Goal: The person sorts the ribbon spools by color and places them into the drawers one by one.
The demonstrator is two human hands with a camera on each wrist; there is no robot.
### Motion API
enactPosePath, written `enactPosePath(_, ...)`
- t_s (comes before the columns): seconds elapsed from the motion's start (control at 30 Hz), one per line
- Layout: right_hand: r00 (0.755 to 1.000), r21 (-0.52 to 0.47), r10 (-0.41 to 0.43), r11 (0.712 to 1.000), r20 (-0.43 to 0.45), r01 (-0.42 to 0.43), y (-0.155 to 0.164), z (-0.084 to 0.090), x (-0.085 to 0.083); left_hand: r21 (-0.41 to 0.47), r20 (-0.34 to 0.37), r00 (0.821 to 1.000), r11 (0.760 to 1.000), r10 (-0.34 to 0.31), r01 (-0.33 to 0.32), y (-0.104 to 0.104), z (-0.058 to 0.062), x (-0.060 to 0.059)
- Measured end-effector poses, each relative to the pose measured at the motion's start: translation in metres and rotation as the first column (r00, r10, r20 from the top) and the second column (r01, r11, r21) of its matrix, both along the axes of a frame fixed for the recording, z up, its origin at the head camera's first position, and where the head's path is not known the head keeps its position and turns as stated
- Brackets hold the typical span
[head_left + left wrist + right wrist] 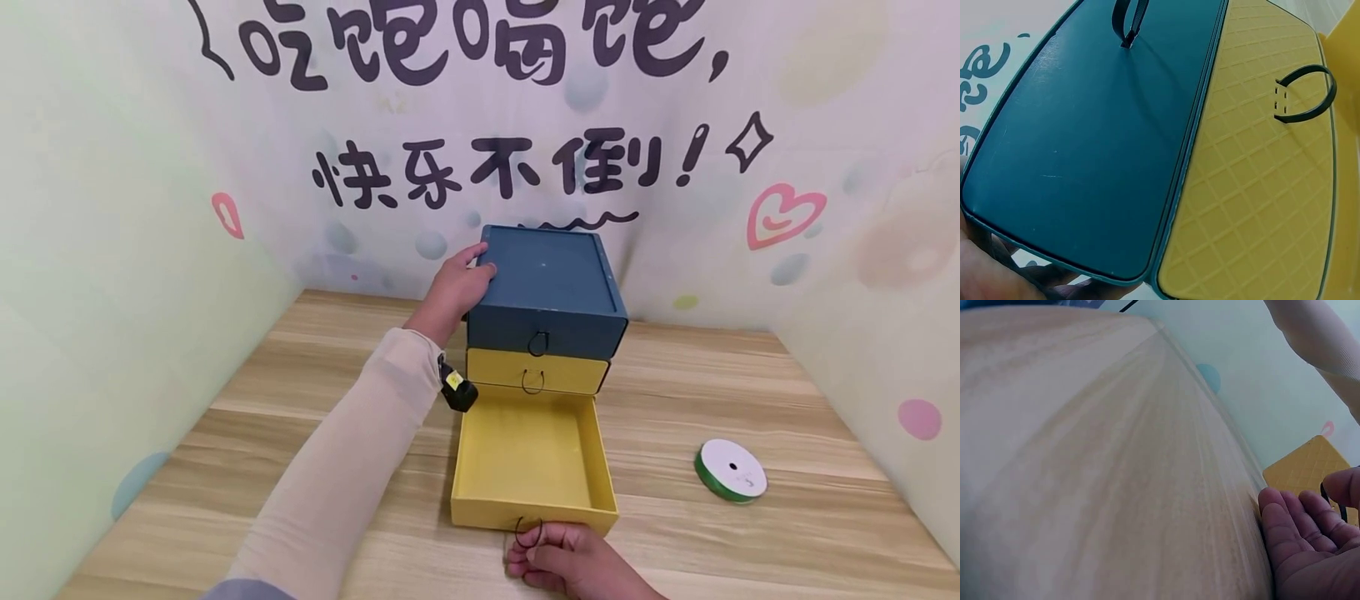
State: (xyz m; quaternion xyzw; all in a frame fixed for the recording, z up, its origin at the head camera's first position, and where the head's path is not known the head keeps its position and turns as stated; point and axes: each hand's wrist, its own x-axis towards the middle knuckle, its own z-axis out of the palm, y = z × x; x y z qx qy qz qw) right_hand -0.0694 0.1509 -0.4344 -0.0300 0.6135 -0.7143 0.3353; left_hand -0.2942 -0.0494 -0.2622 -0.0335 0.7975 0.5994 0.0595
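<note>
A small three-drawer cabinet stands at the back of the wooden table. Its blue top part point(551, 287) point(1085, 144) sits over a shut yellow middle drawer point(573, 375) point(1254, 206). The yellow bottom drawer point(534, 510) point(1302, 467) is pulled far out and shows a bare inside. My left hand point(453, 287) point(997, 275) grips the cabinet's top left edge, thumb on top. At the near edge, my right hand point(558, 560) point(1310, 544) pinches the black ring pull point(527, 530) point(1324, 499) on the open drawer's front.
A green ribbon spool point(731, 469) with a white face lies flat on the table point(750, 392), to the right of the open drawer. Printed walls close in the table at the back and on both sides. Each upper drawer has its own black ring pull point(1310, 94).
</note>
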Motion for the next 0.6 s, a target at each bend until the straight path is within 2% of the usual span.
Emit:
enactPosePath(0.3,0.999,0.056,0.038,0.998,-0.026,-0.037,0.012,0.001,0.007,0.012,0.000,1.000,1.000,0.012,-0.012,0.001,-0.001,0.000)
enactPosePath(0.43,0.984,0.080,0.124,0.990,-0.125,-0.114,0.022,0.004,0.007,0.008,-0.002,1.000,1.000,0.014,-0.014,0.002,-0.001,0.000)
enactPosePath(0.47,0.977,0.101,0.151,0.985,-0.149,-0.137,0.025,0.007,0.006,0.007,-0.002,1.000,1.000,0.015,-0.015,0.002,-0.001,0.000)
enactPosePath(0.53,0.947,0.166,0.224,0.968,-0.232,-0.188,0.029,0.014,0.004,0.006,0.000,1.000,1.000,0.016,-0.016,0.002,-0.001,0.000)
enactPosePath(0.6,0.885,0.263,0.306,0.939,-0.352,-0.221,0.033,0.024,0.003,0.007,0.000,1.000,1.000,0.018,-0.018,0.001,-0.001,0.000)
